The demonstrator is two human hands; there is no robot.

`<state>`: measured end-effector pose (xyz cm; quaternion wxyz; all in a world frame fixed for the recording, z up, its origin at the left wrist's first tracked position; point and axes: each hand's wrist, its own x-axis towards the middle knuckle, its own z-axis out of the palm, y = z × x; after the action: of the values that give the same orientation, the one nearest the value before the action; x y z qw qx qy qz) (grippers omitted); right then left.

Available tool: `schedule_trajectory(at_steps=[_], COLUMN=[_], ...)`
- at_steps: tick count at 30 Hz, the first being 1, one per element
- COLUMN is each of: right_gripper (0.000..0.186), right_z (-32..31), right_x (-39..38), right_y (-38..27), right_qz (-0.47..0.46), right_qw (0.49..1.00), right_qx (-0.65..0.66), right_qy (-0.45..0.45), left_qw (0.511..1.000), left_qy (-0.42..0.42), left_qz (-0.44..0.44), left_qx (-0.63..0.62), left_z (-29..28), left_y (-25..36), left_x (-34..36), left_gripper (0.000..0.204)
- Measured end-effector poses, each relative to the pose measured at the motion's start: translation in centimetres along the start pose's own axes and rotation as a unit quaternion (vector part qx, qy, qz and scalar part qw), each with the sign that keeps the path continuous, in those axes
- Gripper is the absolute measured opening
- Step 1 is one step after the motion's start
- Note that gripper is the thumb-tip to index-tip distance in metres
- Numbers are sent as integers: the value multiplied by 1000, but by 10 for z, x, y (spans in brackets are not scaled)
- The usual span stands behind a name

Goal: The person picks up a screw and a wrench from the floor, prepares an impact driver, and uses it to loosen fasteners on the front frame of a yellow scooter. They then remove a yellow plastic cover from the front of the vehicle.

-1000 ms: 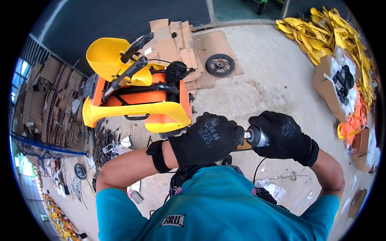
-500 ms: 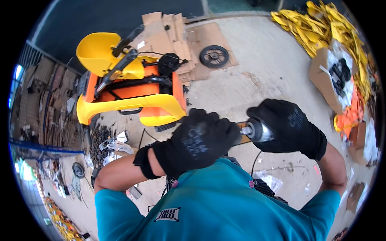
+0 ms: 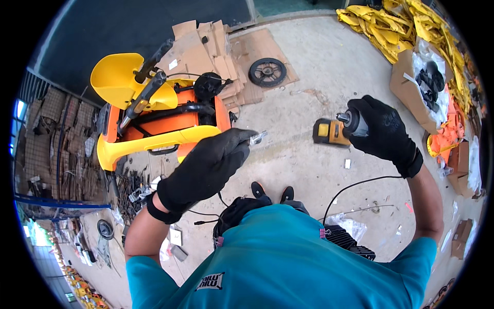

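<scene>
The person's gloved left hand [image 3: 206, 167] is nearly closed, pinching a small silver metal piece [image 3: 259, 138] at its fingertips. To the right, well apart, the gloved right hand [image 3: 380, 129] curls around a yellow-and-black power tool [image 3: 354, 122]. Farther left sits a yellow-and-orange vehicle [image 3: 167, 135]; beyond, a black wheel [image 3: 267, 72] lies on cardboard [image 3: 288, 69].

Black wheel [image 3: 267, 72] flat on cardboard sheet [image 3: 251, 45], toward its near edge. Flattened cardboard [image 3: 192, 54] stacked at floor's [image 3: 311, 56] far edge, beside dark wall [image 3: 128, 31]. Yellow panels [image 3: 404, 28] heaped in far right corner. Open carton [image 3: 406, 92] along right edge, black parts [image 3: 430, 86] inside; orange pieces [image 3: 450, 131] just beside it.
</scene>
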<state>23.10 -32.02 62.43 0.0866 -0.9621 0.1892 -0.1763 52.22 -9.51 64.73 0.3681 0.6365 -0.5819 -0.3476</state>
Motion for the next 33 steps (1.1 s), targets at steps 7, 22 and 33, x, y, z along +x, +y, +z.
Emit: schedule_trajectory(at_steps=[7,22,33], right_gripper=[69,87,78], right_z=[17,40,51], right_x=[-14,12,12], right_y=[-29,-68,-63], right_qz=[-2,-154,-176], right_qw=[993,977,971], right_qx=[102,104,108], right_qy=[-63,-106,-120], left_qw=[979,963,961], left_qy=[-33,-108,-44], left_qz=[-103,-97,-108], left_qx=[-173,-226,-251], left_z=[18,42,29], left_y=[-29,-35,-46], left_x=[26,47,36], left_gripper=[21,24,29])
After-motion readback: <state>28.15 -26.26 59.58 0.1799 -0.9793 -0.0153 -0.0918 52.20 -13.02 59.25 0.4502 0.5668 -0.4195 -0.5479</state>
